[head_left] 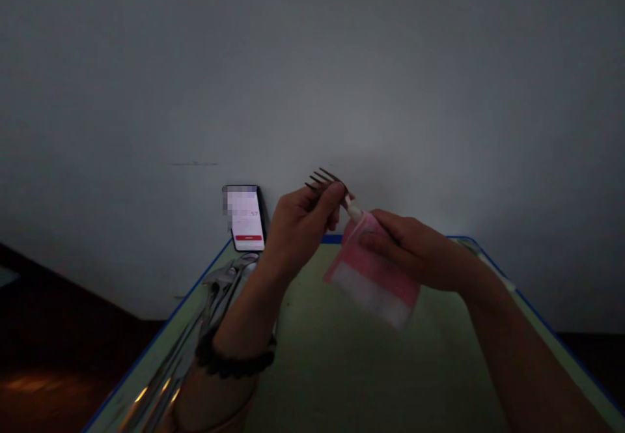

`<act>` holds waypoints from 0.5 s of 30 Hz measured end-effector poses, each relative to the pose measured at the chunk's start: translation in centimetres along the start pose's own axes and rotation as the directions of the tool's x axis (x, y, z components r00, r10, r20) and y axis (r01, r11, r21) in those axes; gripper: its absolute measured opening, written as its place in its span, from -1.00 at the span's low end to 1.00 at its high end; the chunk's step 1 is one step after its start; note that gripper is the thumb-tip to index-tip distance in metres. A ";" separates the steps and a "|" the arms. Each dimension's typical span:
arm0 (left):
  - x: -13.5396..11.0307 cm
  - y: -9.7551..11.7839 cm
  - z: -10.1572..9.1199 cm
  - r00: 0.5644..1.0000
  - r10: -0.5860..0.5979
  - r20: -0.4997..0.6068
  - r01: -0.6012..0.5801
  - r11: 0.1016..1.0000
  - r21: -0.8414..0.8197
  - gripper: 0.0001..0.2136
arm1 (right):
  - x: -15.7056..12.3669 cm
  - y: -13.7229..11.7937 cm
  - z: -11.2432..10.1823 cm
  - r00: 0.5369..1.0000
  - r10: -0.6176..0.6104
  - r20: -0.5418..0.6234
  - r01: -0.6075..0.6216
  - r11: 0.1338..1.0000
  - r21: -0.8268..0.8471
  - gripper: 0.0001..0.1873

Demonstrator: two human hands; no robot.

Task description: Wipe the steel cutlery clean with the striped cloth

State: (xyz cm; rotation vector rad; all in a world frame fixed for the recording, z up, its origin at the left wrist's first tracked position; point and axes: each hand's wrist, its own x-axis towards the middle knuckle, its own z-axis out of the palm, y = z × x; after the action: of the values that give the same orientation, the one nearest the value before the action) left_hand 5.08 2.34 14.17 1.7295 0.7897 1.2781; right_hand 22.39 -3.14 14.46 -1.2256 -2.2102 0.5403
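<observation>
- Pink pouch [374, 277], label unreadable, sits in the right hand [415, 254], fingers curled round it.
- Fork [325, 180] pinched between closed fingers of the left hand [297, 224].
- Phone [245, 219] screen writing too blurred to read.

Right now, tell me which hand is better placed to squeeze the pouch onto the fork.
Right, probably: the right hand grips the pink pouch, its spout close to the fork held by the left hand.

A dim, plain room, likely a home: bare wall [390, 62], green blue-edged table [342, 368], cutlery [217, 299], propped phone [247, 221].
</observation>
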 end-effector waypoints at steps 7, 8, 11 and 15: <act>0.3 -0.7 -1.0 0.993 -0.095 0.066 0.107 0.973 -0.204 -0.77 | 0.3 -0.1 0.0 0.999 0.028 -0.033 -0.027 0.999 0.034 -0.63; 0.2 -0.7 -1.0 0.979 -0.114 0.167 0.144 0.973 -0.181 -0.78 | 0.3 0.0 0.1 0.998 0.029 -0.048 -0.027 0.998 0.049 -0.62; -0.1 -0.5 -0.8 0.943 -0.135 0.306 0.164 0.984 -0.072 -0.79 | 0.3 0.1 0.3 0.993 0.022 -0.112 -0.012 0.996 0.092 -0.61; 0.0 -0.5 -0.7 0.983 -0.083 0.161 0.087 0.996 -0.017 -0.76 | 0.6 0.6 0.6 0.973 0.050 -0.225 -0.013 0.987 0.163 -0.59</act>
State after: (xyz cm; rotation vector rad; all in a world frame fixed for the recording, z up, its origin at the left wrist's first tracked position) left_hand 4.44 2.73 13.86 1.7361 0.7435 1.0730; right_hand 22.13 -2.34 13.75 -1.1767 -1.9197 0.5491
